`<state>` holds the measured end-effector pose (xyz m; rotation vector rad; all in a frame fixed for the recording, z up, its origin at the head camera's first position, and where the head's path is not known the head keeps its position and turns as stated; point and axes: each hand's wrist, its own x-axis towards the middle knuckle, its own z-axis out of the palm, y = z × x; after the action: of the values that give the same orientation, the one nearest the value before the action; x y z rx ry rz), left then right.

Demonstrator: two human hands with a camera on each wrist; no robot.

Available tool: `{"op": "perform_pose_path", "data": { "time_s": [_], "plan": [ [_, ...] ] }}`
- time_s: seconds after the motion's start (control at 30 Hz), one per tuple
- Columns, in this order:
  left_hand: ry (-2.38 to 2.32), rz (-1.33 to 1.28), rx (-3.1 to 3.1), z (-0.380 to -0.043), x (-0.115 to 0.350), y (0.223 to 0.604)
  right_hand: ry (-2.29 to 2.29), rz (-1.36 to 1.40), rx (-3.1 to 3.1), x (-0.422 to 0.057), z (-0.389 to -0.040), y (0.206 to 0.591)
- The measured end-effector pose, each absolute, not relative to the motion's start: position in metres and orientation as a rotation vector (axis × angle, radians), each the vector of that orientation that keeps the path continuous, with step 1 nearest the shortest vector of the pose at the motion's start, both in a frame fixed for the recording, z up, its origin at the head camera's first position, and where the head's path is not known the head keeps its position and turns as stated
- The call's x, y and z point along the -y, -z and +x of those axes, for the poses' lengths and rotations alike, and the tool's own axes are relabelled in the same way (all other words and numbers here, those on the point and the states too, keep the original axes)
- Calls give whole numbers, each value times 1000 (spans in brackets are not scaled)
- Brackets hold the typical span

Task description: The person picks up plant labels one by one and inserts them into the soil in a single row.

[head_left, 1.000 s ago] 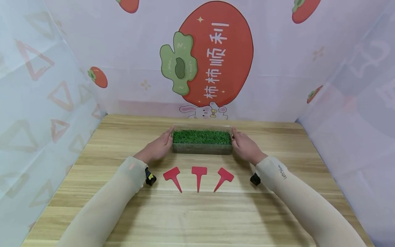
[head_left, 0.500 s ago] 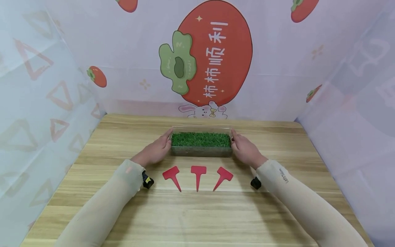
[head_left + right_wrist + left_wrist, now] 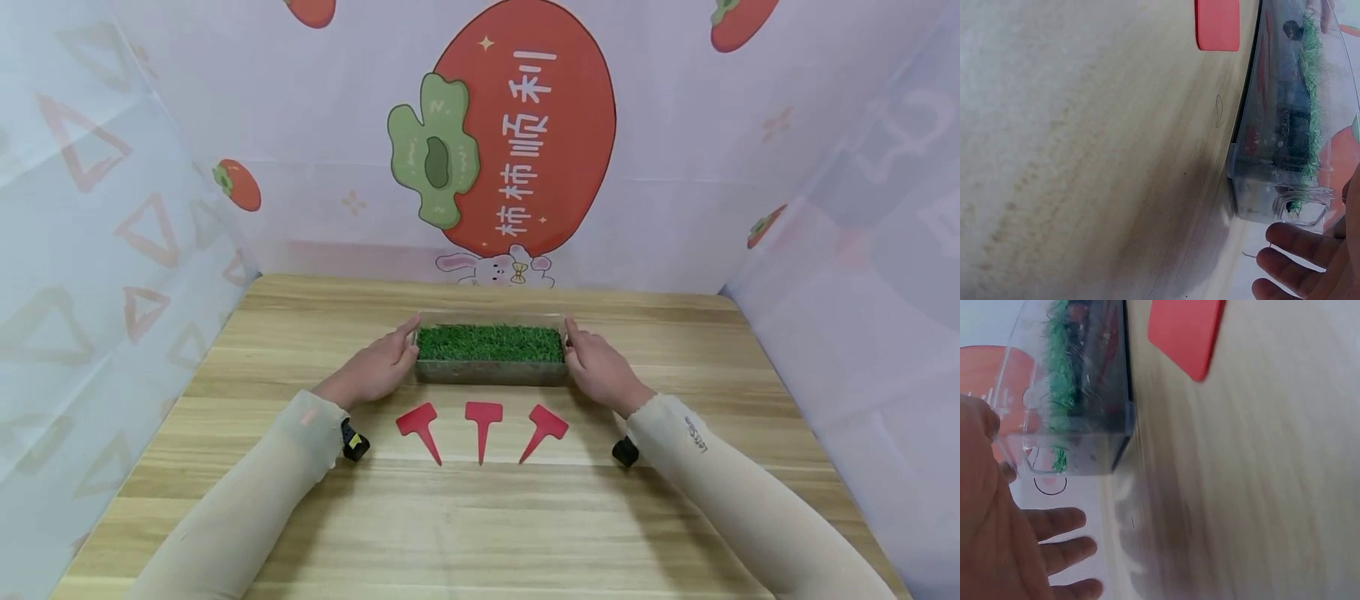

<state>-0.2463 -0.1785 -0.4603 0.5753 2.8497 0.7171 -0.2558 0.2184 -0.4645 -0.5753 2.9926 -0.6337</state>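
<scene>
A clear plastic box (image 3: 491, 372) with green artificial grass (image 3: 487, 342) inside stands crosswise on the wooden table. My left hand (image 3: 380, 364) holds its left end, thumb and index finger at the end wall. In the left wrist view, the other fingers (image 3: 1063, 555) stretch out below the box's end. At the opposite end my right hand (image 3: 600, 364) holds the box by the looped end handle (image 3: 1304, 209); its other fingers (image 3: 1288, 272) extend past it. In front of the box lie three red T-shaped plant labels: left (image 3: 422, 429), middle (image 3: 483, 427) and right (image 3: 543, 429).
The light wooden table (image 3: 480, 525) runs back to a printed cloth backdrop (image 3: 315, 108) with persimmon and rabbit pictures. Cloth side walls rise at the left (image 3: 82, 250) and right (image 3: 862, 250). The plant labels lie between the box and the table's near part.
The box has shifted a little toward me, nearer the plant labels, with both hands moving along at its ends. The labels have stayed in place.
</scene>
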Motion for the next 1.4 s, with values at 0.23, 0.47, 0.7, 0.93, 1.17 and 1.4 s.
{"op": "perform_pose_path", "data": {
  "time_s": [0.23, 0.47, 0.7, 0.93, 1.17, 1.4],
  "plan": [
    [-605, 571, -2924, -250, 185, 467, 635, -565, -3002, -220, -253, 464],
    [-710, 539, -2823, -253, 189, 469, 644, -569, -3029, -222, -254, 467],
    [-748, 553, -2799, -251, 188, 472, 959, -466, -2830, -232, -254, 459],
    [-752, 534, -2803, -252, 189, 472, 1033, -569, -3023, -239, -235, 439],
    [-747, 531, -2804, -252, 188, 470, 944, -766, -2912, -224, -200, 424],
    [-758, 536, -2791, -250, 188, 470, 604, -634, -2849, -201, -180, 441]
  ]
}}
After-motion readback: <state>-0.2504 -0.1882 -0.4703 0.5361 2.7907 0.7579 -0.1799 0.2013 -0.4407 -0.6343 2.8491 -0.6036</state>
